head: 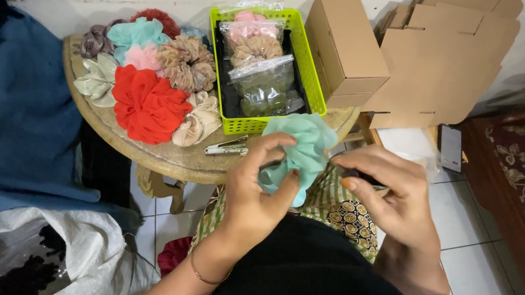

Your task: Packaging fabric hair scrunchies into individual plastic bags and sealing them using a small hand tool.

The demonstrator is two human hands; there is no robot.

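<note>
Left hand raised at centre frame, wrist bent, thumb and fingers curled closed around soft cloth. Bare left forearm running down to the lower left of the frame. Right hand just right of centre, palm turned inward, fingers pinched on something small and dark.

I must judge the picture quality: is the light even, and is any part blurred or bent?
Head view: soft, even light, no strong glare; the teal scrunchie in the left hand is slightly soft; the right hand is sharper; edges bend from a wide lens; the cardboard boxes cast shadows on the wall.
</note>
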